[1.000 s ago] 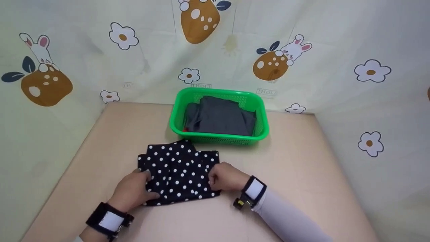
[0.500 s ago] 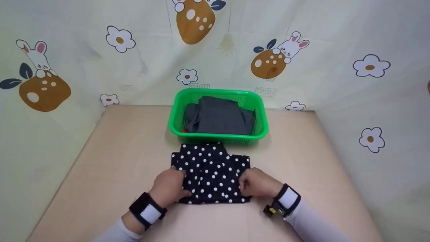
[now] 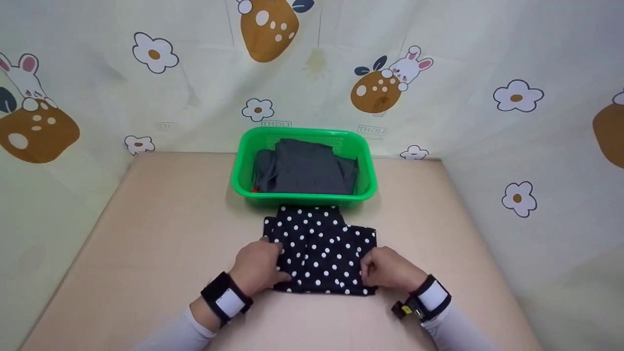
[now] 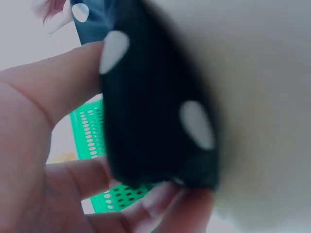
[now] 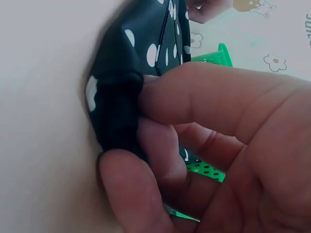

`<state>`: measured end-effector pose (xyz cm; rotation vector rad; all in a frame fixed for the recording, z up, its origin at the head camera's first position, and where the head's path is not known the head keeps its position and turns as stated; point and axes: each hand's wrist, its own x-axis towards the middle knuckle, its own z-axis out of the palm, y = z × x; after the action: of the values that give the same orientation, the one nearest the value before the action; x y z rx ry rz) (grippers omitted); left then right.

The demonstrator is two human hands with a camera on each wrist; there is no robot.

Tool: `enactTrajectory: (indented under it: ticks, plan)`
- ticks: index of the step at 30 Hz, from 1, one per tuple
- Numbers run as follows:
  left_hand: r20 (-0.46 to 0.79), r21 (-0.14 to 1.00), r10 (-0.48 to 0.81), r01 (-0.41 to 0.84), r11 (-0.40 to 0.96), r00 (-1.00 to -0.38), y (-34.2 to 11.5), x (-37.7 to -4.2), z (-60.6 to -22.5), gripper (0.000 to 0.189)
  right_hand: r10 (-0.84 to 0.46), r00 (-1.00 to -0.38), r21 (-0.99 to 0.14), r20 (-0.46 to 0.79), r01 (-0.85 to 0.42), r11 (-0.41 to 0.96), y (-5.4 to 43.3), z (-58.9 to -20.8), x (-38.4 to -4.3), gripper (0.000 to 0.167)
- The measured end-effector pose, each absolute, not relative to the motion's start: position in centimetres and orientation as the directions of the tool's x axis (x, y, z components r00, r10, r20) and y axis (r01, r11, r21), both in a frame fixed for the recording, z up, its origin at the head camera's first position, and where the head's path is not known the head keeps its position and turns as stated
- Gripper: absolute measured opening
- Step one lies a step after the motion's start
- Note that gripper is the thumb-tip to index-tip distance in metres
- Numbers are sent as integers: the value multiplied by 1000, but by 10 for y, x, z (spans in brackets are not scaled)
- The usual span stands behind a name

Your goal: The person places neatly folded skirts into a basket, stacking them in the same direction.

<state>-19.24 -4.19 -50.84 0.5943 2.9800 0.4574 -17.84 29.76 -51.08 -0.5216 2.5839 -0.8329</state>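
Observation:
A folded black garment point(image 3: 319, 258) with white polka dots lies in front of the green basket, its upper flap close to the basket's front side. At its left edge my left hand point(image 3: 258, 265) grips it, thumb over the top; the left wrist view shows fingers beneath the cloth point(image 4: 150, 111). My right hand point(image 3: 390, 269) pinches the right edge between thumb and curled fingers, and in the right wrist view the edge of the cloth point(image 5: 136, 53) bends at the fingertips. What kind of garment it is stays hidden by the folding.
The green plastic basket point(image 3: 236, 175) stands at the back of the table point(image 3: 170, 219). Folded dark grey cloth point(image 3: 307, 168) fills most of it, with a small red spot point(image 3: 255, 190) at its left corner. A printed curtain point(image 3: 195, 97) encloses the back and both sides.
Both hands have moved the dotted garment to the right and straightened it, so it lies in front of the basket. The basket has shifted slightly left in view with the head camera's turn.

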Motion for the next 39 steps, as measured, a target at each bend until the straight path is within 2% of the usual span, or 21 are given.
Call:
enactTrajectory:
  ticks: [3,7,10,14,19,23,27,33,39]
  plan:
    - [17,364,379,359,859,-925,-50,-192,-511,55,-412,-895,-582,-171,-245,775,296,-512,-174,23]
    - [-1,555,316,263,789,-949,-68,-196,-511,44,-182,-983,-548,-16,-144,824,295,-516,-162,11]
    - [-35,738,204,112,665,-978,-82,-201,-513,35,27,-999,-625,45,-8,780,296,-518,-155,27]
    - [-83,917,68,-50,396,-994,-91,-203,-518,36,144,-990,-791,8,81,606,300,-520,-156,48]
    - [-143,983,61,-135,126,-988,-88,-200,-519,48,173,-981,-921,-87,146,362,302,-522,-160,56]
    - [-207,978,57,-207,11,-977,-86,-197,-520,51,189,-969,-974,-160,186,129,301,-525,-165,59]
    - [-278,958,63,-282,-60,-958,-88,-196,-518,50,185,-955,-973,-232,227,-50,303,-526,-168,58]
    - [-353,917,158,-374,-135,-922,-95,-196,-515,53,98,-939,-938,-330,314,-148,309,-523,-167,59]
    - [-366,901,286,-413,-128,-886,-106,-196,-512,61,-135,-903,-897,-408,424,-124,318,-520,-169,65]
